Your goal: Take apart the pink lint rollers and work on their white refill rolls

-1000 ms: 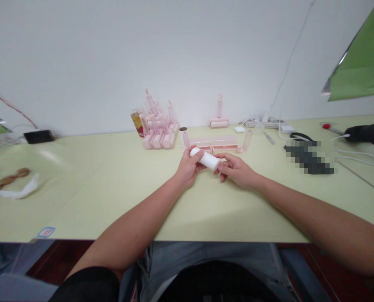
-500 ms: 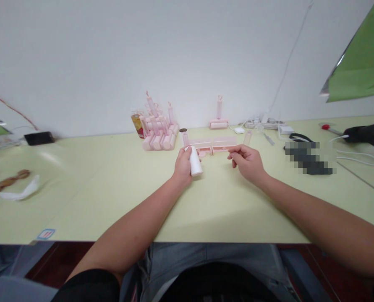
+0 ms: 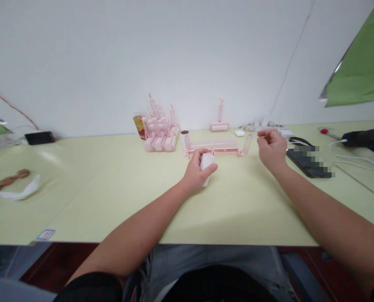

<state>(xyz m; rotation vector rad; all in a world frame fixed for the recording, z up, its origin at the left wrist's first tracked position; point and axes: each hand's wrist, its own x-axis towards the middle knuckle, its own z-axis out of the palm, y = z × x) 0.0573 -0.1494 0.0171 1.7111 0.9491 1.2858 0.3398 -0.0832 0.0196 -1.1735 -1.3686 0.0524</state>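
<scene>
A white sticky-paper roll (image 3: 208,161) is gripped in my left hand (image 3: 197,171), thumb across its near side, a little above the table. My right hand (image 3: 272,150) is raised at the right, fingertips drawn together; whatever may be between them is hidden. Just left of it leans a pale pink lint roller handle (image 3: 247,145). Beyond my left hand lie two pink roller covers, the left cover (image 3: 200,144) and the right cover (image 3: 226,145). A second pink handle (image 3: 187,142) stands at their left, beside an upright white roll (image 3: 184,136) with a brown core.
Several pink lint rollers (image 3: 160,140) are stacked by the wall, next to a yellow package (image 3: 139,126). One lint roller (image 3: 220,125) leans on the wall. A black phone (image 3: 309,164), cables and a black tool (image 3: 364,138) lie right. A dark box (image 3: 39,137) sits far left.
My left hand has shifted right with the white roll and turned it. My right hand has moved right and away from the pink covers, over where a small grey tool lay.
</scene>
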